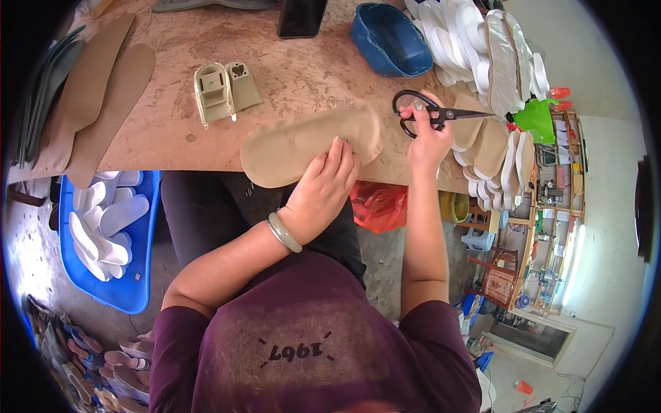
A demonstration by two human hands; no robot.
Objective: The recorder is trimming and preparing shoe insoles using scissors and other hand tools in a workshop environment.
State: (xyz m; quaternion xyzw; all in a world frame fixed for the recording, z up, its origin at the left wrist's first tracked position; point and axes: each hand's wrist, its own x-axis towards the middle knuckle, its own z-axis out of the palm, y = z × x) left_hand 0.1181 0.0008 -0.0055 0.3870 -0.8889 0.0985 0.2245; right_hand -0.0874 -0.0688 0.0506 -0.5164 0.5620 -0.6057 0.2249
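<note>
A tan shoe insole (282,151) lies across the table's front edge, its left end jutting past it. My left hand (322,180) rests flat on the insole's near right part, fingers stretched out. To the right, above the tabletop, my right hand (428,134) grips black-handled scissors (451,114). Their blades point right and look closed. The scissors are apart from the insole. Beyond the insole's left end stands a beige two-part plastic piece (224,89), with a heart-shaped cutout in one part.
Tan insole sheets (113,89) lie at the left. A blue basin (392,41) and a phone (301,17) are at the back. White soles (454,41) and tan-topped soles (490,148) pile up on the right. Below left, a blue tub (141,275) holds white soles.
</note>
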